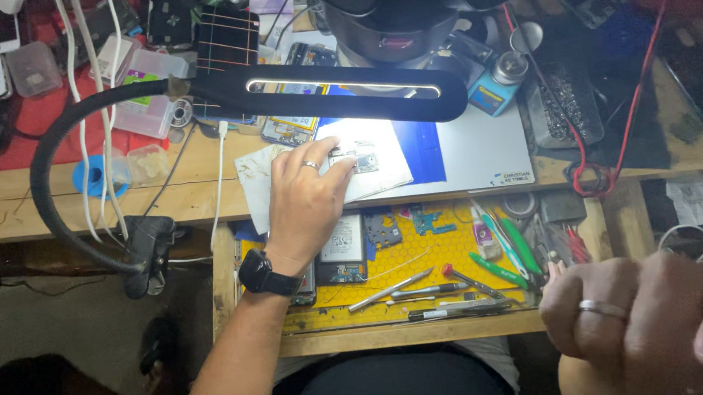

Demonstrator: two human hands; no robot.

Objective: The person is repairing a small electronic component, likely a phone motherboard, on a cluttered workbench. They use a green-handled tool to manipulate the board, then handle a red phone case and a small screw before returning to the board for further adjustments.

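My left hand [310,194] lies palm down on a white sheet of paper [383,169] on the bench, with a ring on one finger and a black watch [267,274] on the wrist. Its fingertips touch a small circuit board [364,162] lying on that sheet, under the black bar lamp [342,88]. My right hand [659,323] is close to the camera at the lower right, fingers curled into a loose fist, a silver ring on one finger. Nothing shows inside it.
An open yellow drawer tray [391,262] below the bench holds phone boards, tweezers [389,291], screwdrivers and green-handled tools [509,251]. A grey work mat [482,144], a black gooseneck [50,190], white cables [99,118], phones, small plastic boxes and red wires crowd the bench.
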